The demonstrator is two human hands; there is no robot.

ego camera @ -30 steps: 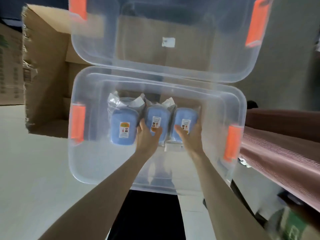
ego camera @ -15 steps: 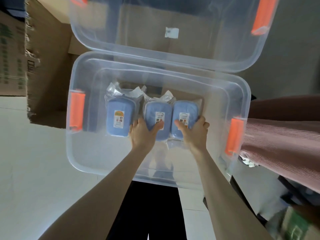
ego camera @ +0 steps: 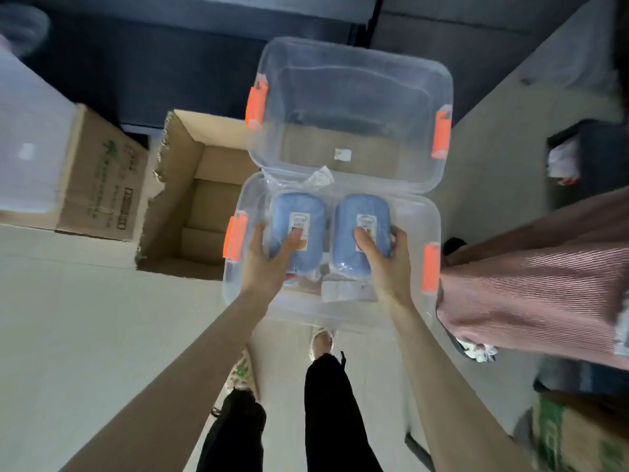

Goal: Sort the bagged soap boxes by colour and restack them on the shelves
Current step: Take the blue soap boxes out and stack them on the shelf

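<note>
1. Head view, what has changed: half a second ago three blue bagged boxes lay in a row in the lower clear bin [ego camera: 415,219], with the hands just closing on the middle and right ones. Now only two show. They look raised off the bin floor. The view has pulled back, so the person's legs and shoes now appear on the floor [ego camera: 85,318].
2. Hands: the left hand [ego camera: 269,264] grips the left blue soap box [ego camera: 299,219], thumb on its label and fingers round its outer side. The right hand [ego camera: 388,264] holds the right blue soap box [ego camera: 366,212] the same way.
3. Where the third box is, I cannot tell; something bluish shows under the left hand, blurred.
4. Handling, as a judgement: each box looks light and rigid, easy for one hand. The loose plastic bag is slick and can slide over the box, so squeeze the box's long sides, not the bag's crinkled tail [ego camera: 318,180].
5. Surroundings: an upper clear bin [ego camera: 354,97] stands behind, and an open cardboard box [ego camera: 200,206] is to the left.
</note>
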